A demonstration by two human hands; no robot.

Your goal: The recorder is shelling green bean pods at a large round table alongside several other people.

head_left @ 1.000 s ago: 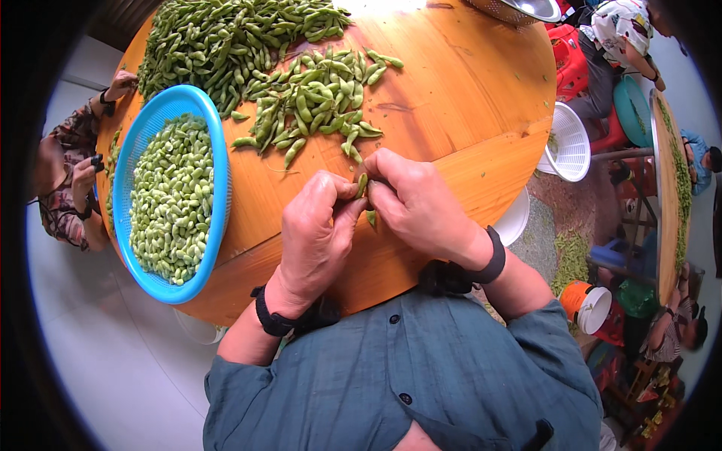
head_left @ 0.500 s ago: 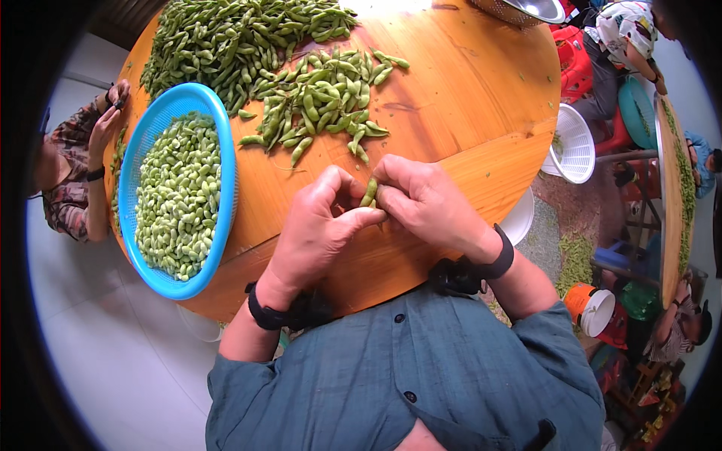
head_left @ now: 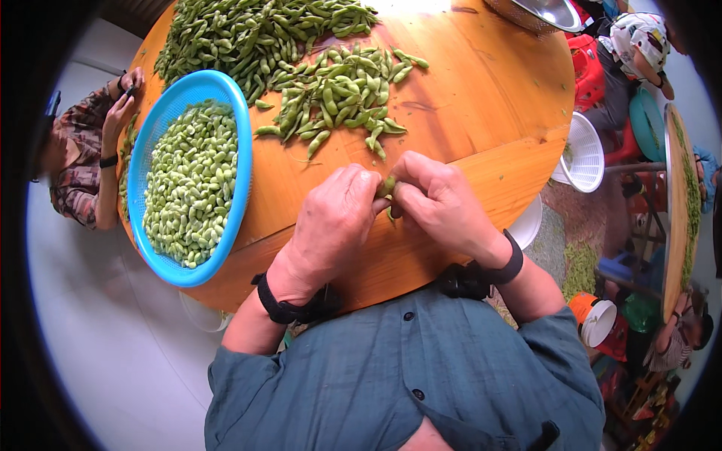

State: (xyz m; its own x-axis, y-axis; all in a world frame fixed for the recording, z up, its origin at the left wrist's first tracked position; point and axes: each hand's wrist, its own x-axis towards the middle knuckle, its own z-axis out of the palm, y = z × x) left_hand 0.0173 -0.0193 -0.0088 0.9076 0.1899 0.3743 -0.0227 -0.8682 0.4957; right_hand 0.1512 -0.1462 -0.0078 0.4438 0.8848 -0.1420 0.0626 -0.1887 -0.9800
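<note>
Head view: left hand (head_left: 335, 218) and right hand (head_left: 442, 201) angle inward, each grip pinching the same green pod (head_left: 386, 186).

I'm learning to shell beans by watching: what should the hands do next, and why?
Probably press the green pod open with the fingertips. The left hand and right hand meet at it, apparently both pinching it, and shelled beans lie within reach in the blue basket. Whether the pod has already split is hidden.

Glossy wood table (head_left: 481, 90); smooth plastic basket (head_left: 244, 154); shiny metal colander (head_left: 525, 16); bumpy pods (head_left: 329, 99)
</note>
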